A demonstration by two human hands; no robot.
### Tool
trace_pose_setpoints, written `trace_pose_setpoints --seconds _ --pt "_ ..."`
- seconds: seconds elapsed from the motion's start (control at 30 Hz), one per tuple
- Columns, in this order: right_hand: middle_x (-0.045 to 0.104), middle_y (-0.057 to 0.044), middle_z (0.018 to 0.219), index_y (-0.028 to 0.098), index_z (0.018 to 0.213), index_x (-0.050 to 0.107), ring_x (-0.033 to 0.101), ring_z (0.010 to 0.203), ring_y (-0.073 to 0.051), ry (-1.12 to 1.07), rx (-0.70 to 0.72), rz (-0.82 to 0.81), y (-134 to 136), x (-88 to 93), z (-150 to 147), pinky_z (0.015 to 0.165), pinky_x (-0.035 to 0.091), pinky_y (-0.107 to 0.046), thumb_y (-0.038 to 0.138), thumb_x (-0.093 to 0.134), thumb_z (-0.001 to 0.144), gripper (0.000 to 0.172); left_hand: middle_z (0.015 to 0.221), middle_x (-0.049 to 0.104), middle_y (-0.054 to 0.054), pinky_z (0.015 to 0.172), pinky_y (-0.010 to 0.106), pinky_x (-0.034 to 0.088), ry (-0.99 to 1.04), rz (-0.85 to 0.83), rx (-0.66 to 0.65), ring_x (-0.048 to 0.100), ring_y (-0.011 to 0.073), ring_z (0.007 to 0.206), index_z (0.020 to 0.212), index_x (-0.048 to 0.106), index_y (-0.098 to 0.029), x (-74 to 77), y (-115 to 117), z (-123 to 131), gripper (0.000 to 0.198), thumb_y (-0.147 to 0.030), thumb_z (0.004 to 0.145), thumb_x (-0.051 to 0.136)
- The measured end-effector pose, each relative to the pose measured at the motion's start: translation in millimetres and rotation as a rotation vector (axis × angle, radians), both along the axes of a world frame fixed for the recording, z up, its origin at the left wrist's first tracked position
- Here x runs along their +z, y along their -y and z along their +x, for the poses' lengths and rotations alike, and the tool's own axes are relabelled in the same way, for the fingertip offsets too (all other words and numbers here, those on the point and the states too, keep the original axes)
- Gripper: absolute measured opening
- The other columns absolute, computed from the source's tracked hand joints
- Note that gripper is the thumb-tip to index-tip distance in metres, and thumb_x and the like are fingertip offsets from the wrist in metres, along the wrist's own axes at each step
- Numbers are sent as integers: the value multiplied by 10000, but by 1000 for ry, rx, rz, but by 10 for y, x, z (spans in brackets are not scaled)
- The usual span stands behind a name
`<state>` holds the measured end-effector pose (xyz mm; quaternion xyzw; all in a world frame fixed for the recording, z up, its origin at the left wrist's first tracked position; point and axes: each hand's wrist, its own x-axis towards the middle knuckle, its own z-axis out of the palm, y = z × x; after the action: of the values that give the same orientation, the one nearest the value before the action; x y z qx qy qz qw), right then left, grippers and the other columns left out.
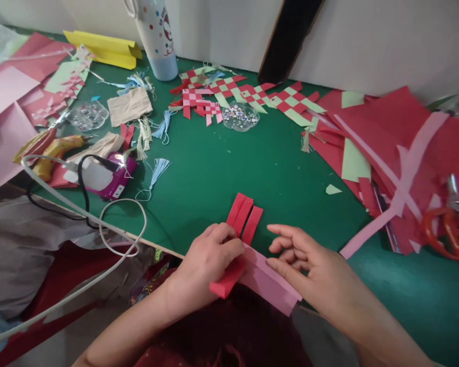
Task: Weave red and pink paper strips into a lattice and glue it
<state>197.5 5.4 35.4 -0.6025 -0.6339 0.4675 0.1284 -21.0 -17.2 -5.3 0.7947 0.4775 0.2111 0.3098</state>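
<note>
Plainly, the left hand (216, 257) is clamped on the red strips (241, 211) and pink strips (270, 288) where they cross, at the front edge of the counter (252, 163). The upper ends of the red strips point over the green surface, while the pink strips slant down to the right, past that edge. The right hand (308, 260) is just beside the pink strips, its thumb and forefinger apart, the other fingers curled; whether the thumb touches the paper one cannot tell. A blue tassel (159, 171) lies near the front edge, left of the hands. Toward the back edge are woven red, green and pink paper pieces (256, 94), a clear dish of beads (240, 117) and an upright bottle (156, 41). Orange-handled scissors (443, 234) rest at the right, by red sheets (390, 114).
</note>
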Motion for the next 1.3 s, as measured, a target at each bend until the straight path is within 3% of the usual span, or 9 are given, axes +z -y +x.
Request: trace_pose_setpoints --seconds 0.17,0.27,0.43,0.53,0.73,0.87,1.1,1.2,1.3 --pt "648 -46 1040 269 1224 568 625 605 -100 -174 -75 -117 7 -15 -42 559 556 -238 381 674 797 454 936 572 44 782 354 477 -23 -3 30 528 210 887 926 557 -174 33 9 40 173 -73 789 595" --pt "638 -37 1055 267 1187 570 623 619 -88 -312 -112 -155 -17 14 -142 547 543 -218 378 692 794 426 908 571 50 758 371 497 -42 38 86 530 219 850 882 543 -170 45 22 77 149 -156 785 655" --pt "673 1 841 256 1215 543 658 698 -122 -436 -66 -181 -56 50 -307 621 561 -235 333 652 840 398 932 584 62 755 372 512 -37 79 96 545 220 852 860 557 -171 38 31 89 142 -214 804 680" --pt "694 -24 894 248 1211 544 683 754 -144 -451 -16 -129 -99 39 -292 654 576 -264 386 614 876 369 905 581 44 744 349 504 -13 76 85 537 196 816 848 591 -184 43 31 83 36 -162 854 619" --pt "679 -51 1028 235 1109 612 666 754 -158 87 1 360 -328 -56 -109 678 549 -303 406 556 913 266 937 594 48 773 342 506 71 106 119 555 178 838 909 652 -191 33 33 82 83 -168 909 572" --pt "679 -40 1012 240 1037 633 650 788 -187 338 147 447 -422 -129 -164 658 514 -315 411 605 880 234 938 605 53 779 339 518 114 124 123 571 178 857 962 667 -187 12 38 66 95 -181 916 584" --pt "655 25 813 243 789 601 609 703 -131 202 110 365 -378 -80 -235 638 469 -263 287 640 853 87 941 618 48 774 326 527 136 121 104 594 170 853 965 632 -189 33 24 43 90 -145 897 592" --pt "673 32 777 247 801 602 600 640 -115 87 56 243 -295 -50 -173 600 477 -247 316 620 862 93 940 621 41 783 322 530 137 129 96 605 163 852 941 612 -191 55 10 45 89 -125 892 578" --pt "718 1 887 246 896 596 669 766 -137 -82 -1 126 -208 -58 -108 684 530 -255 350 612 864 110 936 617 35 786 319 533 130 135 90 610 162 857 936 605 -199 64 4 44 113 -109 872 586"
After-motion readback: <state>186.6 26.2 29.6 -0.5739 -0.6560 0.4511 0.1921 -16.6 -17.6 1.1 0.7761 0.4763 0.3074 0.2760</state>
